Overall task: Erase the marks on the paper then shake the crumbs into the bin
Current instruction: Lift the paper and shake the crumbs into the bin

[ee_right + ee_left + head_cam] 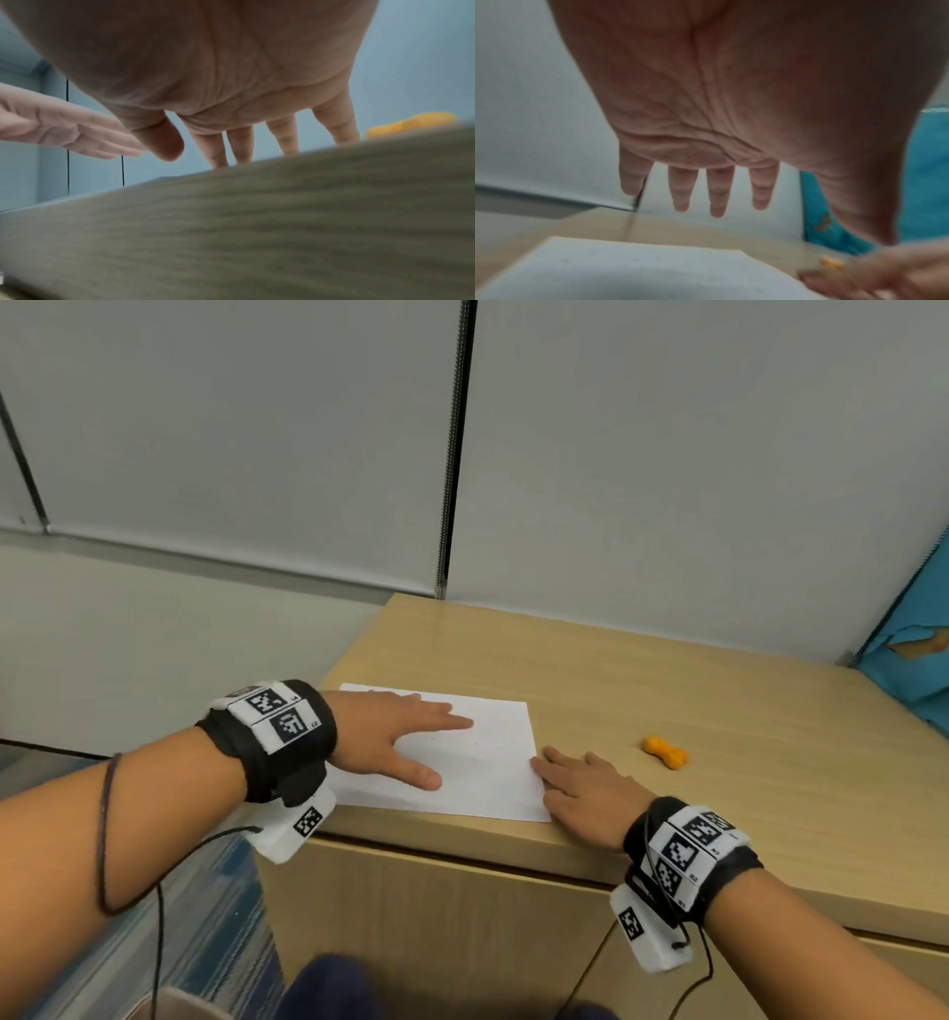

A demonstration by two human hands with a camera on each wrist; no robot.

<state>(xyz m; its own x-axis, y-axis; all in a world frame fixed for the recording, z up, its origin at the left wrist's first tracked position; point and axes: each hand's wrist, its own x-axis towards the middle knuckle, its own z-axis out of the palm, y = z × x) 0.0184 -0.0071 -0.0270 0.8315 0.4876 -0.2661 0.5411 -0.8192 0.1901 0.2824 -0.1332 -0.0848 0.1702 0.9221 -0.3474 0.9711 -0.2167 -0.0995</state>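
A white sheet of paper [477, 762] lies near the front left corner of the wooden cabinet top [667, 701], with only faint specks showing on it. My left hand [405, 742] stretches flat over the sheet's left half, fingers straight and spread; in the left wrist view the left hand [718, 188] hovers just above the paper [628, 270]. My right hand [580, 783] lies flat at the sheet's right edge, its fingertips touching that edge. An orange peanut-shaped eraser [666, 752] lies loose on the wood to the right of the right hand, also seen as the eraser [411, 123].
Grey blinds [667, 454] hang right behind the cabinet. A blue fabric object [914, 649] stands at the far right. The cabinet's left side drops to a striped carpet [215, 916]. The rim of a tan container [174, 1006] shows at the bottom edge.
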